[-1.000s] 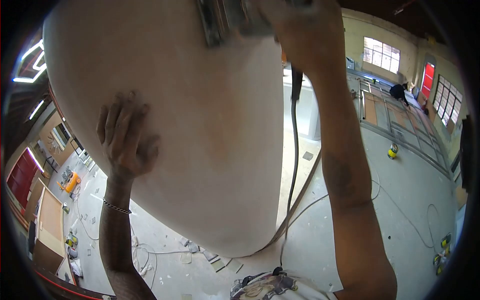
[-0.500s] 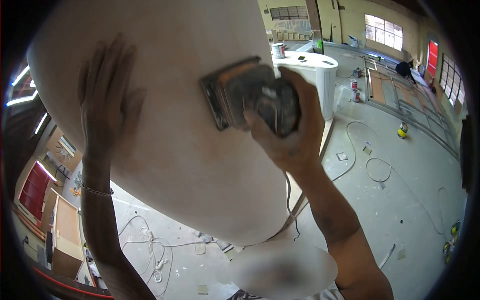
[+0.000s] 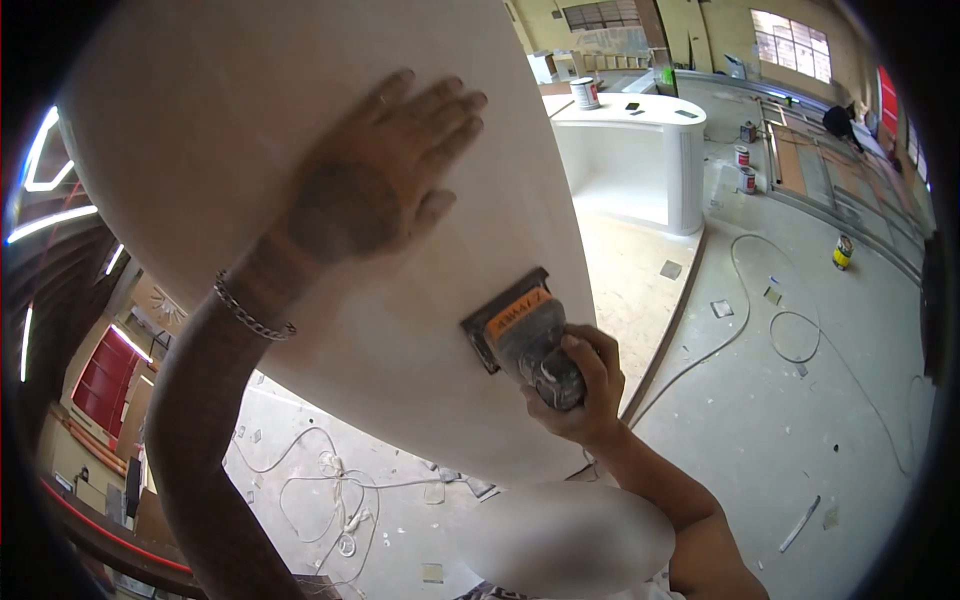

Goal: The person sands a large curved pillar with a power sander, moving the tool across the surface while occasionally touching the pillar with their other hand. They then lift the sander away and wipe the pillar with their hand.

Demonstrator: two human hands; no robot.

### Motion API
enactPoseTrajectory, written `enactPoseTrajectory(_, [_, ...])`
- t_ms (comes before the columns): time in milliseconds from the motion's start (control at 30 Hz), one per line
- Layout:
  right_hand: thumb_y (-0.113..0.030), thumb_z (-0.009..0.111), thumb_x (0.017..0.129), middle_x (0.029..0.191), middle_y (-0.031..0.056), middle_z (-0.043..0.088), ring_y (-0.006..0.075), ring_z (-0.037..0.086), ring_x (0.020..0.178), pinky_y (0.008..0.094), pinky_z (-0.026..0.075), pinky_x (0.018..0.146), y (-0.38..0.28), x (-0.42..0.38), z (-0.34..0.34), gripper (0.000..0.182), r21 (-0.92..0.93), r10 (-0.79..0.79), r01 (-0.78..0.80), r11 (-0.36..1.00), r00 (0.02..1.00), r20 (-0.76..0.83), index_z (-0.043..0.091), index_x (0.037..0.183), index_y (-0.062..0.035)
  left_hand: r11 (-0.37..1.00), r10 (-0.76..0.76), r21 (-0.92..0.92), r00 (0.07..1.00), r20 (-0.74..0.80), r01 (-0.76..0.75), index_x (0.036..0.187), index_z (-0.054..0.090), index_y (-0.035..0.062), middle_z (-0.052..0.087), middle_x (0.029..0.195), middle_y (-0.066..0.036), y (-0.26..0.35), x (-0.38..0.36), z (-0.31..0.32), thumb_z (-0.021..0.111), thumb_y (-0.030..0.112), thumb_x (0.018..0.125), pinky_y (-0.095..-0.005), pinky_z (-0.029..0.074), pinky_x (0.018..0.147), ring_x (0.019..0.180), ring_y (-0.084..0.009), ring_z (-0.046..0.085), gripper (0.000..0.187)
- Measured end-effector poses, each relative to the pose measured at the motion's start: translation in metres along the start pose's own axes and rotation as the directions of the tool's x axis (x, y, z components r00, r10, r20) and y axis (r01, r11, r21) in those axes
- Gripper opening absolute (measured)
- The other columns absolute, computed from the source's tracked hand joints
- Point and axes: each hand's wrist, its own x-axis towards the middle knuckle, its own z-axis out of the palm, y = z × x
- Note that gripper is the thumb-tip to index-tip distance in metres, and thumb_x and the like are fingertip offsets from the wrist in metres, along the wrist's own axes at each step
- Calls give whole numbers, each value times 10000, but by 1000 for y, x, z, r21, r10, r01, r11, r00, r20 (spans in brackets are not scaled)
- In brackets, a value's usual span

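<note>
A large pale curved panel (image 3: 390, 320) fills the middle of the view, with faint brownish patches on its smooth face. My left hand (image 3: 390, 170) lies on its upper part, fingers stretched out and pointing up to the right; a chain bracelet (image 3: 250, 312) circles that wrist. Lower down, near the panel's right edge, my right hand (image 3: 590, 385) is wrapped round the body of a dusty black power sander (image 3: 540, 345) with an orange label. The sander's flat pad is against the panel's surface.
Behind the panel stands a white curved counter (image 3: 640, 125) bearing a paint can (image 3: 584, 93). Cords (image 3: 340, 480) lie looped on the dusty floor (image 3: 680, 480). More cans (image 3: 745, 180) and a metal frame (image 3: 810, 160) are at the right.
My right hand has moved the sander down the panel and slightly right. My left hand has slid to the right across the surface, its fingers now slanting right.
</note>
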Motion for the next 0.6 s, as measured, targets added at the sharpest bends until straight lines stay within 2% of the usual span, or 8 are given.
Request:
enactPoseTrajectory(233, [-189, 897, 656, 1224, 200, 545, 326, 700, 914, 382, 645, 671, 0, -1, 3, 769, 1, -19, 19, 1000, 1000, -23, 513, 1319, -127, 999, 27, -48, 999, 32, -25, 1434, 514, 73, 416, 1572, -74, -3, -31, -13, 669, 339, 856, -483, 240, 1224, 1475, -241, 345, 655])
enactPoseTrajectory(400, [-177, 887, 665, 1211, 192, 551, 328, 699, 912, 383, 646, 679, -22, 59, 5, 791, 7, -82, 82, 997, 996, -43, 503, 1355, -129, 997, -51, 66, 998, 47, 48, 1461, 483, 82, 398, 1588, -76, -28, -50, -36, 668, 324, 836, -498, 221, 1226, 1485, -252, 334, 696])
enactPoseTrajectory(600, [-175, 894, 671, 1154, 171, 580, 298, 708, 911, 380, 634, 727, -49, 138, 10, 736, -36, -77, 73, 997, 989, -127, 556, 1323, -125, 972, -102, 216, 995, 19, 96, 1487, 452, 85, 381, 1597, -88, -55, -72, -48, 647, 319, 841, -508, 205, 1231, 1489, -270, 325, 715])
